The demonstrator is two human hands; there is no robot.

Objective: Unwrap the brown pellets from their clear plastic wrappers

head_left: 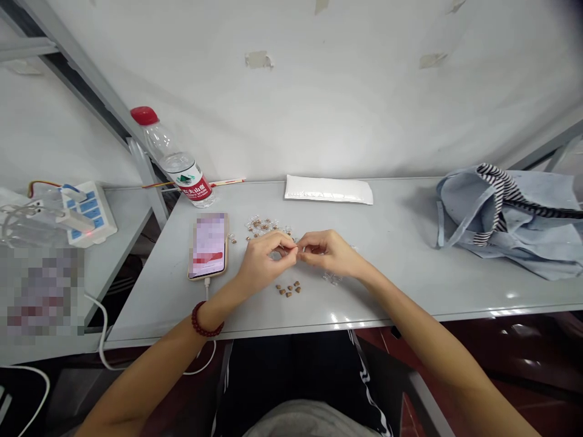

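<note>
My left hand [266,262] and my right hand [327,252] meet above a pale grey table [155,303], fingertips pinching a tiny item [297,249] that is too small to identify. Behind my left hand lies a loose heap of small brown pieces in transparent wrappers [262,227]. Several unwrapped brown pieces [289,289] sit on the tabletop just below my hands. Crumpled transparent wrappers [332,278] lie near my right hand. A red bead bracelet [204,320] circles my left wrist.
A charging smartphone [208,246] lies left of my hands, its cable running over the table's front edge. Behind stand a red-capped water bottle [175,159] and a white pouch [328,189]. Denim cloth [501,221] lies right; a power strip [88,212] sits left.
</note>
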